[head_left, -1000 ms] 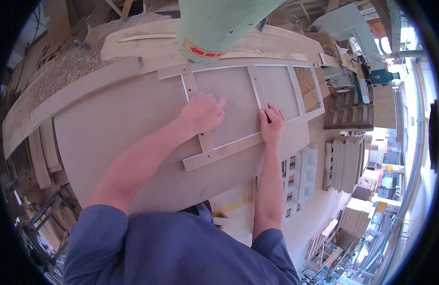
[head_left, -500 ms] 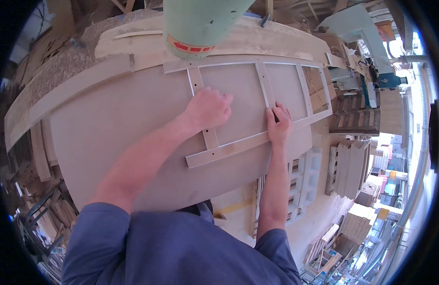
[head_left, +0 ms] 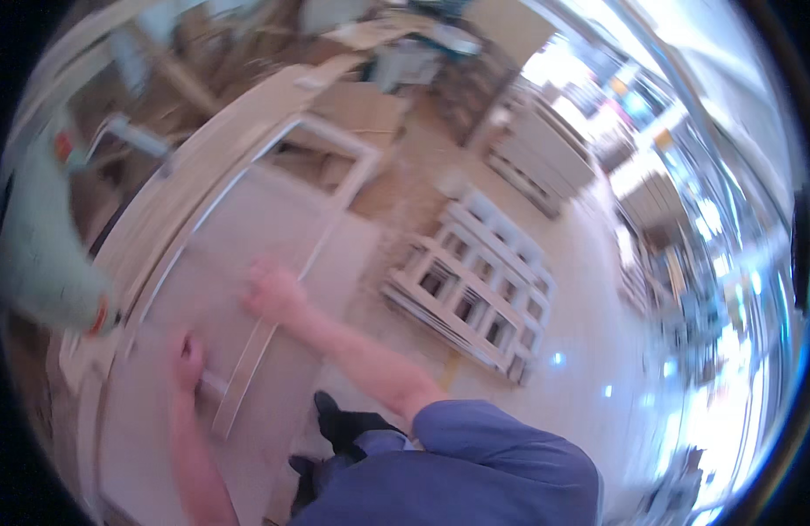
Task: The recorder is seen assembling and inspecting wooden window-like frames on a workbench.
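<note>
A slim ladder-like wooden frame (head_left: 240, 383) with pale edges lies flat on a large tan board (head_left: 344, 244). My left hand (head_left: 188, 361) is over the near part of the frame, beside a cross strip. Its fingers look curled; what they hold, if anything, is hidden by blur. My right hand (head_left: 275, 294) reaches across the frame's near long rail, fingers bent toward the inside. Motion smears those fingers, so their grip is unclear.
A green rounded machine part (head_left: 50, 254) stands at the left, close to the board. On the floor to the right lies a stack of pale slatted frames (head_left: 475, 289). Stacked panels (head_left: 541, 153) stand farther back. My shoes (head_left: 328, 412) show below the board's edge.
My view has swung to the right, so the green machine part now appears at the left. My right hand has left its spot by a cross strip; both hands are blurred.
</note>
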`<state>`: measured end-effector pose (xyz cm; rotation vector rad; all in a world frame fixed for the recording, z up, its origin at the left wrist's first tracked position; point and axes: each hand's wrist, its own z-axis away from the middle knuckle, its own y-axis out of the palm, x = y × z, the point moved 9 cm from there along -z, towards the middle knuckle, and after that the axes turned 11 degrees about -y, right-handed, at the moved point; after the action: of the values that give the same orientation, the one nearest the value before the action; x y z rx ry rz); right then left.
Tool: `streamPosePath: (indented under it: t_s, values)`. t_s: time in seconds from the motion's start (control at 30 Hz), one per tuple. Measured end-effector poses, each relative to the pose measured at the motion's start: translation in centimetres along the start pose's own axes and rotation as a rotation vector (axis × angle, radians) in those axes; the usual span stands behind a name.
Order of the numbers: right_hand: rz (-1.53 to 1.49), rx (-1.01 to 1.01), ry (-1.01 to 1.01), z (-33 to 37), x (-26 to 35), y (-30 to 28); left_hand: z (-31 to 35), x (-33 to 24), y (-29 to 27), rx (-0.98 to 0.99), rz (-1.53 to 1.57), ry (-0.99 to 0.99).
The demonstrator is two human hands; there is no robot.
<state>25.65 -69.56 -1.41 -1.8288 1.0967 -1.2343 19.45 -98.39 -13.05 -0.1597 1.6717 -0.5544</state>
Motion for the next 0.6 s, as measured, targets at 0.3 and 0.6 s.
streamPosePath:
  t_s: [0.3,0.6]
  values:
    - [-0.103,-0.095,-0.084,20.5,11.0,-5.0,17.2,-13.0,-5.3,-0.378,-0.778,0.172]
    - [0.129,-0.282,0.605,26.1,-5.5,-17.1,19.7,-9.8,-8.3,-0.281,-0.872,-0.064]
